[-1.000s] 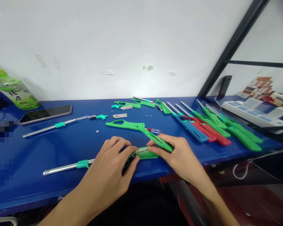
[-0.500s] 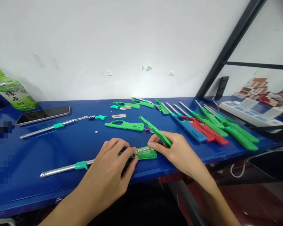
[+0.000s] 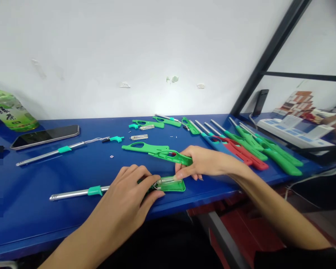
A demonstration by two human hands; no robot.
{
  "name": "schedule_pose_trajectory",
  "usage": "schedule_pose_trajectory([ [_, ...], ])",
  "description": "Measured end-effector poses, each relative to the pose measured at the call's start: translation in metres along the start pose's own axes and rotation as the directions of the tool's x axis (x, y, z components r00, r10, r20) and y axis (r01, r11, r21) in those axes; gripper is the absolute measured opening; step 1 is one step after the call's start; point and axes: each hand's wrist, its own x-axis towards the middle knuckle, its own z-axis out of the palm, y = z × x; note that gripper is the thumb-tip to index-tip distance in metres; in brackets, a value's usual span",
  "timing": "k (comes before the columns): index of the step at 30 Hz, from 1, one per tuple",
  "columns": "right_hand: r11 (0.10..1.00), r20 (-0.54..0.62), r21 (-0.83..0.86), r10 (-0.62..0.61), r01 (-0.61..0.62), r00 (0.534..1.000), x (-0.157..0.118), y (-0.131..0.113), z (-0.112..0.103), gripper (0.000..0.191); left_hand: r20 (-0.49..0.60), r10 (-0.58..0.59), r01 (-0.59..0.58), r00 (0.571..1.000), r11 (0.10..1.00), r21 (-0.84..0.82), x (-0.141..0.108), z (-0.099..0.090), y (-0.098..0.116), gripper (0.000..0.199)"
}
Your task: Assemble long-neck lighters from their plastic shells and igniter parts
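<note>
My left hand (image 3: 138,190) is closed around the handle of an opened gas lighter, whose metal tube (image 3: 70,194) with a teal collar (image 3: 95,190) sticks out to the left. A clear fuel tank (image 3: 167,180) lies in its green lower shell (image 3: 179,186). My right hand (image 3: 192,164) grips a loose green half shell (image 3: 168,155), while its thumb reaches the tank's right end. Behind that shell, another green half shell (image 3: 140,147) rests on the table, partly overlapped. The trigger area of the opened lighter is hidden under my left fingers.
A lighter tube with wires (image 3: 50,154), a phone (image 3: 46,136) and a green bottle (image 3: 11,108) are at left. Spare tanks (image 3: 139,137) and shells lie at the back. Blue, red and green lighters (image 3: 280,158) line the right, before a power strip (image 3: 294,130).
My right hand has turned over, swinging the loose green shell from steeply tilted to nearly flat, pointing left. My left hand stays on the opened lighter. The view has shifted slightly.
</note>
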Motion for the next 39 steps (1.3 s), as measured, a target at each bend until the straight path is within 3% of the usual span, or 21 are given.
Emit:
schedule_pose_trajectory([
  [6, 0.993, 0.037, -0.116, 0.023, -0.018, 0.999, 0.007, -0.006, -0.002, 0.036, -0.037, 0.013, -0.013, 0.999, 1.0, 0.013, 0.001, 0.004, -0.001, 0.022],
  [11, 0.958, -0.019, -0.285, -0.03, 0.024, 0.999, 0.004, -0.011, 0.0, 0.024, -0.075, 0.033, -0.033, 0.997, 0.999, 0.005, 0.003, 0.003, -0.002, 0.018],
  [19, 0.91, -0.065, -0.414, -0.046, 0.015, 0.997, 0.001, -0.015, 0.001, 0.025, -0.09, 0.01, -0.01, 0.996, 1.0, -0.004, 0.005, 0.004, -0.001, 0.022],
  [24, 0.912, -0.054, -0.41, -0.035, 0.01, 0.998, 0.003, -0.015, 0.0, 0.034, -0.091, -0.025, 0.022, 0.996, 0.999, -0.024, -0.006, -0.01, -0.009, 0.04],
  [29, 0.906, -0.002, -0.422, -0.007, 0.005, 1.0, 0.0, -0.017, 0.0, 0.032, -0.061, -0.065, 0.065, 0.996, 0.998, -0.012, -0.027, -0.029, -0.018, 0.019],
  [39, 0.905, 0.023, -0.426, 0.005, 0.005, 1.0, -0.002, -0.016, 0.002, 0.033, -0.066, -0.036, 0.033, 0.997, 0.999, -0.038, -0.027, -0.025, -0.021, 0.025],
])
